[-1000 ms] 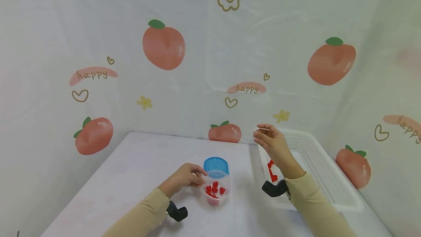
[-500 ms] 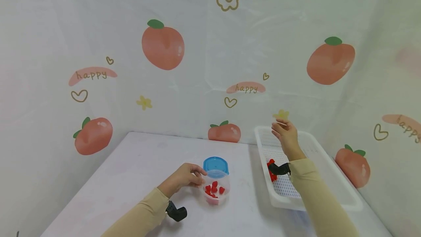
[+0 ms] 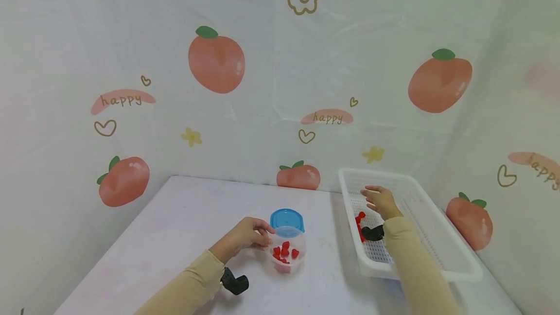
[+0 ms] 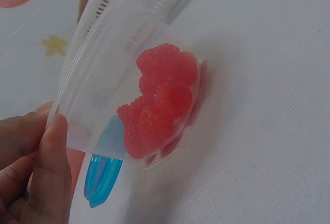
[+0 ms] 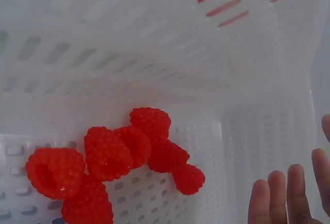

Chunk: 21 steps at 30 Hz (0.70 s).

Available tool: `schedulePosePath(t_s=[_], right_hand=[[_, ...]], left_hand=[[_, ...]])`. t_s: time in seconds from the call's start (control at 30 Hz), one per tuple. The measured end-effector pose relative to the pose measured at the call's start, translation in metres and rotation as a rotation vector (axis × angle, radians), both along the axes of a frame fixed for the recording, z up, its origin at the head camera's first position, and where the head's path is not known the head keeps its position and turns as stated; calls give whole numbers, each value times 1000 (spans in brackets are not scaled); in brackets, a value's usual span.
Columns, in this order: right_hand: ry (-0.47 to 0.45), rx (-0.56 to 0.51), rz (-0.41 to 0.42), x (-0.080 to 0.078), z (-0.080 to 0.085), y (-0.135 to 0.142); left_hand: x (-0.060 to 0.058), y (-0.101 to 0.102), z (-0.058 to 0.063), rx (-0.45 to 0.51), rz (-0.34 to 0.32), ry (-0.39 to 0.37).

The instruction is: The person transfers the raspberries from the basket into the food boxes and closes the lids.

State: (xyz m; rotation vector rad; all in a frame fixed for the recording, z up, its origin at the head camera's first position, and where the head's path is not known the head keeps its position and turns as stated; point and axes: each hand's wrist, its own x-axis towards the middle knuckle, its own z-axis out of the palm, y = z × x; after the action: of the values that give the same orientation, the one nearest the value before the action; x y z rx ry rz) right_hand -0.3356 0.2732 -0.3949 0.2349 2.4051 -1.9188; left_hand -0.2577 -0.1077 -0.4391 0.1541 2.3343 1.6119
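My left hand (image 3: 247, 234) pinches the rim of a small clear plastic tub (image 3: 301, 243) between thumb and fingers. Several red raspberries (image 4: 157, 102) lie in the bottom of that tub. Behind it on the table is a blue lid (image 3: 287, 218). Over the inside of a white perforated basket (image 3: 465, 264), my right hand (image 3: 381, 201) hovers with fingers spread and nothing in them. More raspberries (image 5: 108, 154) lie clustered along the basket's left wall, apart from the right fingers. The right wrist's black camera partly covers these berries in the head view.
The white table (image 3: 210, 208) meets a fruit-patterned backdrop (image 3: 253, 135) at its back and sides. The basket's raised walls stand at the right, with a strip of table between basket and tub.
My right hand has moved right from the basket's left edge, then lowered into the space over the basket. The left hand and tub have stayed in place.
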Motion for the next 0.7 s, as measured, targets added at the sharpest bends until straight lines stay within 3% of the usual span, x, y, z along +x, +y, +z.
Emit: schedulePosePath(t_s=[0.4, 0.7], right_hand=[[-164, 226, 152, -3, -14, 13], [-228, 284, 269, -15, -31, 28]], left_hand=[[-2, 0, -1, 10, -4, 2], [-1, 0, -2, 11, -1, 1]])
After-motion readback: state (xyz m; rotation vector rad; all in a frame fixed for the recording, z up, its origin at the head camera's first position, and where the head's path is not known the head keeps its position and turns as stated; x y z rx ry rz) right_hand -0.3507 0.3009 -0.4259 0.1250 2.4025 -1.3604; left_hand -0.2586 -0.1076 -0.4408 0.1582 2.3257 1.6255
